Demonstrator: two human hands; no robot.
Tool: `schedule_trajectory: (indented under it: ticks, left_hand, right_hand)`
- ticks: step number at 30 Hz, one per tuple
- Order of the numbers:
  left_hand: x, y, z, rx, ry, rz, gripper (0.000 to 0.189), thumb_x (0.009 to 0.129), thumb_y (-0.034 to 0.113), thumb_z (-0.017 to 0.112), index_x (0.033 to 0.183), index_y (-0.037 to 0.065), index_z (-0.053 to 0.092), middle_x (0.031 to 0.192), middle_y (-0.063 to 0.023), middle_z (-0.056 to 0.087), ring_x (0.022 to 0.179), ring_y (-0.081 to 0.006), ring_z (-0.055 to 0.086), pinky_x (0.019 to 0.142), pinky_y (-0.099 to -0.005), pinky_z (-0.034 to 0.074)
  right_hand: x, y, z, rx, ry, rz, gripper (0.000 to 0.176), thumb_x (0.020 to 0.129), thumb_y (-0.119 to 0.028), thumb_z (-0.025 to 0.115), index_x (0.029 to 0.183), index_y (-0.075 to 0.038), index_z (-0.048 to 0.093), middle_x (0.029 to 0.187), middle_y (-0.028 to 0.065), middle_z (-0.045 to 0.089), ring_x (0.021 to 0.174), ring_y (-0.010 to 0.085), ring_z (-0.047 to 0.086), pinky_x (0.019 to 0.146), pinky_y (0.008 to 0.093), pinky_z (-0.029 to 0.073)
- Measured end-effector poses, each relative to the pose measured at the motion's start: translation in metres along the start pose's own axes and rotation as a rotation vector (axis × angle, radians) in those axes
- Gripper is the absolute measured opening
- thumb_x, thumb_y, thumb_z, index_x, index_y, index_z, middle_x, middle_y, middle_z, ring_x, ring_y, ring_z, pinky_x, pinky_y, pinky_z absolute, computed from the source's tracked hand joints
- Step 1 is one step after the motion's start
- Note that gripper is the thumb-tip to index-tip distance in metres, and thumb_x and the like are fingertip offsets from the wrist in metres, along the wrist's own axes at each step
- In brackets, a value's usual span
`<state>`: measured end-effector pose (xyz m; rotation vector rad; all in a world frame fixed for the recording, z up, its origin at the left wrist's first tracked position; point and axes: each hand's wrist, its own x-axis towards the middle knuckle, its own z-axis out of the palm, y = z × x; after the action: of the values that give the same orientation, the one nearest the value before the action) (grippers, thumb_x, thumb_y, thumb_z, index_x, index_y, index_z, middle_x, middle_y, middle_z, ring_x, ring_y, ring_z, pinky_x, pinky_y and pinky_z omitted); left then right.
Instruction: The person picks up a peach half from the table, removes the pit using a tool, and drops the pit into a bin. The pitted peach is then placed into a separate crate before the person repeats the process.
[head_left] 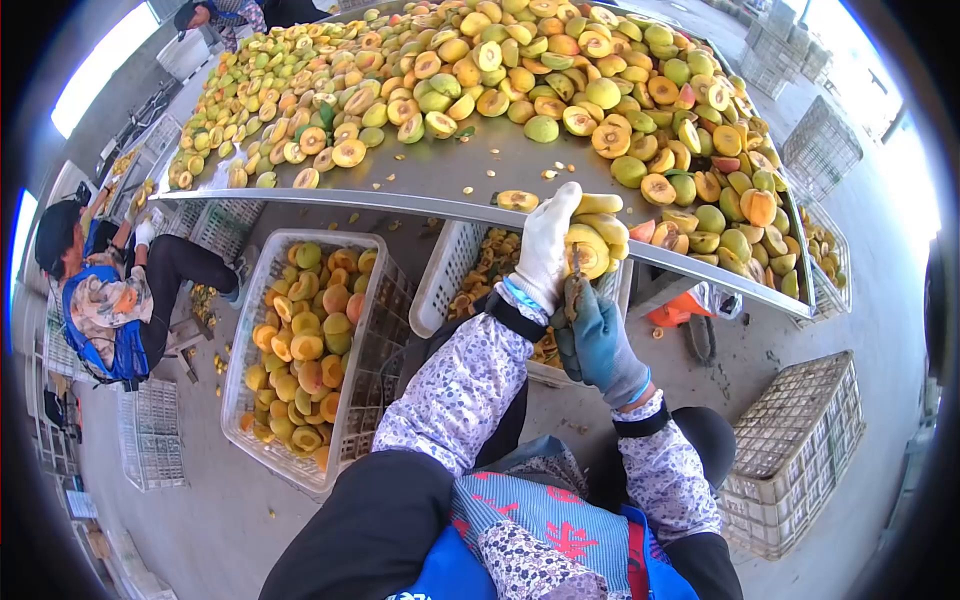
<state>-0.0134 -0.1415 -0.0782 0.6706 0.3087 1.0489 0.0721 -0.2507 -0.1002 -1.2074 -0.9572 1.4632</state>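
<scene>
My left hand, in a white glove with yellowish fingers, is closed around a halved yellow peach at the table's near edge. The cut face is turned toward me. From below, my right hand in a blue-grey glove grips a small knife-like tool. Its narrow tip meets the cut face; its exact shape is partly hidden by the fingers. Just behind my left hand, another peach half lies on the rim of the metal table. Many cut peaches are heaped farther back.
Below the table stand a crate of peach halves at left and a crate with darker pieces in front of me. A stacked crate is at right. A co-worker sits at left; another person leans at the far table end.
</scene>
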Motion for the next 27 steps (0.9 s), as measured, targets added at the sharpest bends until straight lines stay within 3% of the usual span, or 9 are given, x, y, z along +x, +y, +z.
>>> schedule_trajectory:
  ticks: [3, 4, 7, 12, 18, 21, 23, 24, 27]
  left_hand:
    - [-0.004, 0.01, 0.006, 0.205, -0.11, 0.07, 0.053, 0.105, 0.038, 0.049, 0.101, -0.01, 0.07, 0.075, -0.0222, 0.071, 0.059, -0.0278, 0.067, 0.06, -0.0336, 0.056]
    - [-0.005, 0.018, 0.01, 0.336, -0.147, 0.071, 0.053, 0.105, 0.038, 0.048, 0.099, -0.009, 0.071, 0.071, -0.0213, 0.07, 0.059, -0.0264, 0.067, 0.059, -0.032, 0.055]
    - [-0.005, 0.022, 0.015, 0.315, -0.138, 0.039, 0.054, 0.106, 0.039, 0.047, 0.101, -0.009, 0.071, 0.072, -0.0218, 0.07, 0.059, -0.0261, 0.066, 0.059, -0.0324, 0.055]
    - [0.0, 0.004, 0.015, 0.075, -0.019, -0.027, 0.055, 0.107, 0.044, 0.043, 0.121, -0.006, 0.064, 0.081, -0.0163, 0.069, 0.066, -0.0274, 0.066, 0.061, -0.0371, 0.057]
    - [-0.002, 0.0, 0.009, -0.039, 0.026, -0.032, 0.053, 0.107, 0.04, 0.044, 0.116, -0.007, 0.067, 0.079, -0.0188, 0.071, 0.065, -0.0282, 0.068, 0.061, -0.0353, 0.057]
    - [-0.002, 0.009, 0.011, 0.229, -0.047, 0.036, 0.053, 0.107, 0.039, 0.044, 0.111, -0.008, 0.069, 0.078, -0.017, 0.071, 0.064, -0.025, 0.068, 0.061, -0.0327, 0.057]
    - [-0.006, 0.019, 0.017, 0.32, -0.086, 0.019, 0.055, 0.108, 0.039, 0.043, 0.111, -0.008, 0.069, 0.077, -0.0157, 0.072, 0.064, -0.0226, 0.068, 0.063, -0.0301, 0.057]
    - [-0.009, 0.018, 0.021, 0.303, -0.059, 0.052, 0.055, 0.108, 0.04, 0.042, 0.113, -0.008, 0.068, 0.077, -0.0158, 0.072, 0.063, -0.0226, 0.068, 0.063, -0.0299, 0.056]
    - [-0.013, 0.008, 0.026, 0.11, 0.042, 0.036, 0.056, 0.109, 0.041, 0.04, 0.118, -0.008, 0.066, 0.077, -0.0163, 0.072, 0.062, -0.0227, 0.067, 0.062, -0.0297, 0.056]
  right_hand:
    - [0.019, 0.033, -0.006, -0.215, 0.105, -0.501, 0.043, 0.108, -0.041, 0.045, 0.085, -0.008, 0.058, 0.058, -0.0022, 0.049, 0.042, 0.0091, 0.044, 0.037, 0.0265, 0.032]
    - [0.003, 0.003, -0.01, -0.151, -0.02, -0.151, 0.046, 0.108, -0.044, 0.043, 0.084, -0.008, 0.058, 0.058, -0.0018, 0.05, 0.041, 0.0097, 0.043, 0.037, 0.0273, 0.031]
    - [-0.008, -0.026, -0.019, 0.29, -0.276, 0.327, 0.048, 0.108, -0.051, 0.038, 0.091, -0.01, 0.057, 0.057, -0.0005, 0.048, 0.037, 0.0109, 0.038, 0.033, 0.0282, 0.028]
    - [-0.007, -0.009, 0.004, 0.074, 0.003, -0.019, 0.045, 0.108, -0.047, 0.039, 0.088, -0.012, 0.057, 0.058, 0.0, 0.05, 0.038, 0.0107, 0.041, 0.033, 0.0272, 0.029]
    - [0.002, 0.005, 0.003, -0.057, 0.055, -0.278, 0.033, 0.109, -0.034, 0.048, 0.092, -0.009, 0.061, 0.07, -0.0061, 0.053, 0.059, 0.0038, 0.047, 0.05, 0.0218, 0.037]
    - [0.005, 0.002, -0.012, -0.279, 0.042, -0.244, 0.032, 0.109, -0.031, 0.048, 0.092, -0.008, 0.062, 0.073, -0.007, 0.053, 0.066, 0.0025, 0.046, 0.055, 0.0208, 0.037]
    - [0.009, -0.006, -0.022, -0.3, -0.035, -0.235, 0.037, 0.109, -0.034, 0.046, 0.088, -0.007, 0.061, 0.07, -0.0051, 0.053, 0.059, 0.0046, 0.046, 0.05, 0.0229, 0.036]
    - [0.008, -0.01, -0.024, -0.305, -0.07, -0.23, 0.04, 0.11, -0.036, 0.044, 0.087, -0.007, 0.06, 0.068, -0.0041, 0.054, 0.055, 0.0057, 0.046, 0.047, 0.0239, 0.036]
    - [-0.007, -0.023, -0.009, -0.069, -0.083, 0.045, 0.046, 0.109, -0.045, 0.041, 0.086, -0.009, 0.057, 0.06, -0.0022, 0.048, 0.043, 0.0095, 0.039, 0.038, 0.0277, 0.031]
